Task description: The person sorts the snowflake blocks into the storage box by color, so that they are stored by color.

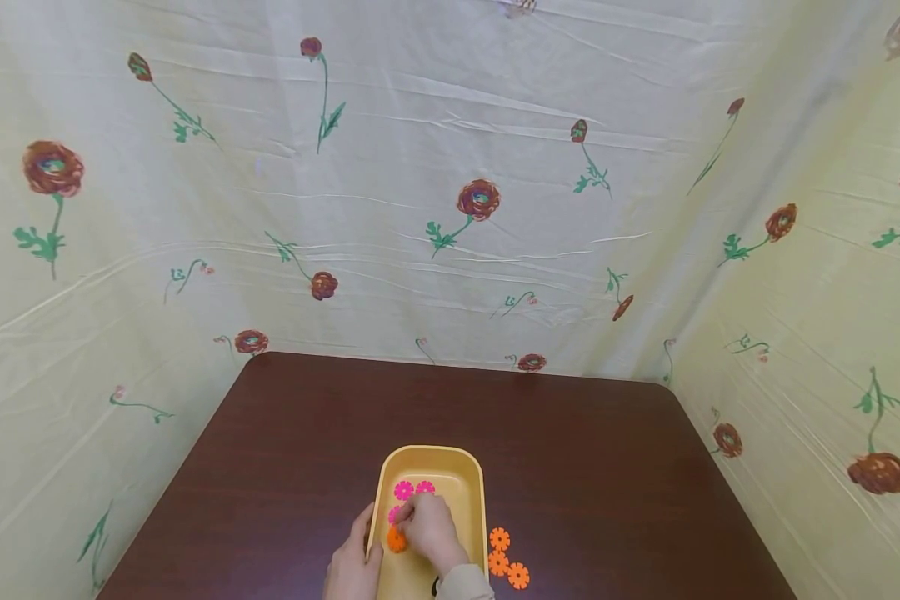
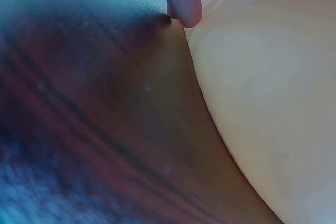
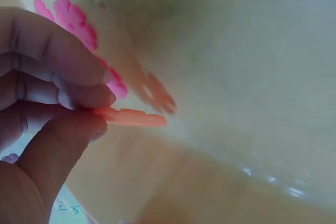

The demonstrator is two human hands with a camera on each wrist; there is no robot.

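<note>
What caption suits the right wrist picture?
Right hand pinching a flat orange flower-shaped plastic piece over the yellow plastic tray.

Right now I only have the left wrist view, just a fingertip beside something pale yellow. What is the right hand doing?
Observer: The right hand pinches a flat orange flower disc between thumb and fingers, inside the yellow tray.
Operator: Anything else in that tray?
Observer: Pink flower discs lie toward its far end.
Operator: And outside it?
Observer: Three more orange discs lie on the dark table, just right of the tray.
</note>
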